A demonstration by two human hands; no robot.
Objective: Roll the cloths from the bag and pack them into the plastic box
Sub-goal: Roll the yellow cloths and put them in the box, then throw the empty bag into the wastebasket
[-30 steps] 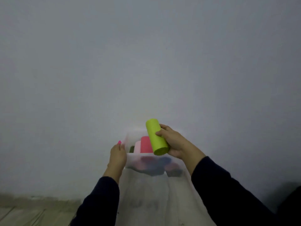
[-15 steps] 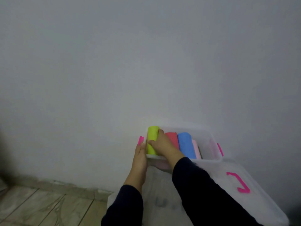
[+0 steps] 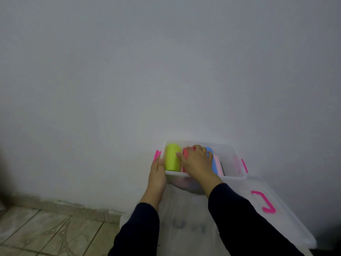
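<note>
A clear plastic box (image 3: 226, 151) stands against the wall and holds rolled cloths side by side. A lime green roll (image 3: 173, 157) lies at its left end, then a red roll (image 3: 186, 152), a blue roll (image 3: 214, 167) and a pale pink roll (image 3: 218, 163). My right hand (image 3: 197, 161) lies on top of the red roll, fingers spread toward the blue one, thumb beside the green roll. My left hand (image 3: 156, 172) grips the box's left end, thumb on the rim. More cloths show dimly through the box's front wall.
The box has pink latches on its left (image 3: 156, 155) and right (image 3: 244, 165) ends. It sits on a larger translucent lidded container (image 3: 245, 189) with a pink clasp (image 3: 265, 202). A grey wall (image 3: 166, 71) rises behind. Tiled floor (image 3: 46, 231) lies at lower left.
My right hand set the green roll down at the box's left end, let go of it and moved right onto the red roll. The view shifted left and down.
</note>
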